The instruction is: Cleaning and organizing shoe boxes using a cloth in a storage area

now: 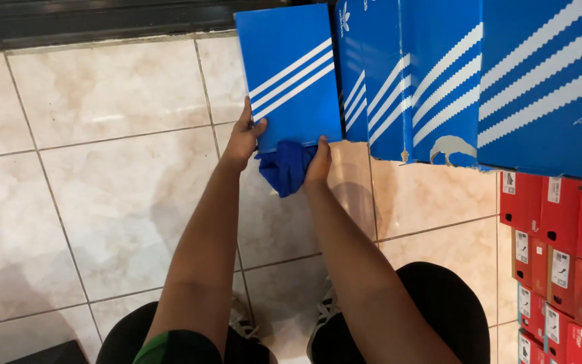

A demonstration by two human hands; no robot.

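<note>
A blue shoe box with three white diagonal stripes [289, 74] lies on the tiled floor at the top middle. My left hand [242, 137] grips its near left corner. My right hand [318, 162] is at its near right corner and presses a crumpled blue cloth [284, 166] against the box's near edge. The cloth hangs down between my two hands. My forearms reach forward from my knees at the bottom of the view.
More blue striped boxes [439, 81] stand side by side to the right of the held one. Stacked red shoe boxes [560, 256] fill the lower right. A dark threshold [95, 20] runs along the top. Beige floor tiles [102, 189] spread to the left.
</note>
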